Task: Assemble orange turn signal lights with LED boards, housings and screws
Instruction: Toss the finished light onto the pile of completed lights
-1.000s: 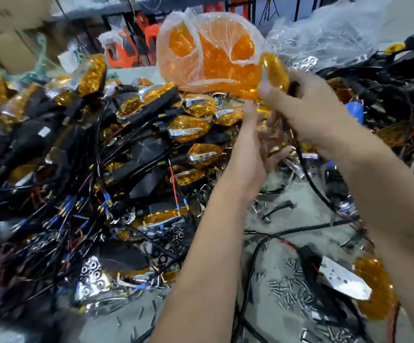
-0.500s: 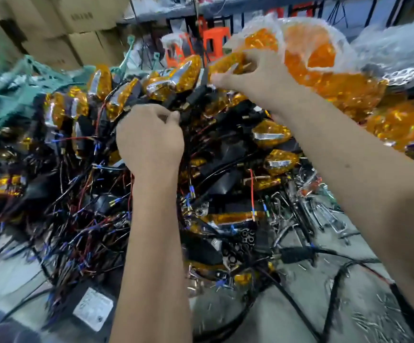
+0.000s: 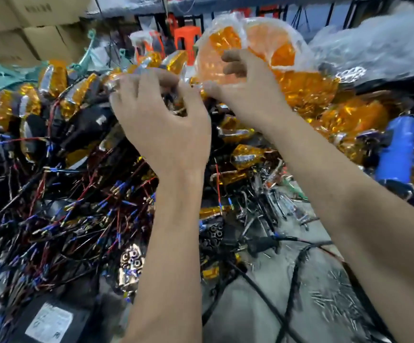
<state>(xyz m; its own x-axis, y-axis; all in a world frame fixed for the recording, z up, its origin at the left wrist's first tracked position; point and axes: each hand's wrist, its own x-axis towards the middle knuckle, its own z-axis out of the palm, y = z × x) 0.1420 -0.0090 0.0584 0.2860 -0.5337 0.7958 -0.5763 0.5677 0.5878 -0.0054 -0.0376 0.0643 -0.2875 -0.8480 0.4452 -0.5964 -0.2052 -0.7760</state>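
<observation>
Head view: hands are reaching out over a heaped pile of assembled turn signal lights (image 3: 77, 95) with orange lenses, black housings and tangled red, blue and black wires (image 3: 82, 214), all sitting on the grey table (image 3: 245, 315). Left hand (image 3: 166, 125) is hovering back-up at the top of the pile, fingers spread and loosely curled; whether its grip is holding a light underneath cannot be told. Right hand (image 3: 248, 90) is just beside it, fingers bent, thumb and fingertips pinching a small clear or silvery part that is too blurred to name. Clear plastic bag of orange lenses (image 3: 258, 43) is lying right behind the right hand. Loose screws (image 3: 334, 303) are scattered lower right. Blue cylinder (image 3: 399, 149) is standing at the right edge. Cardboard boxes (image 3: 32, 23) are stacked top left.
</observation>
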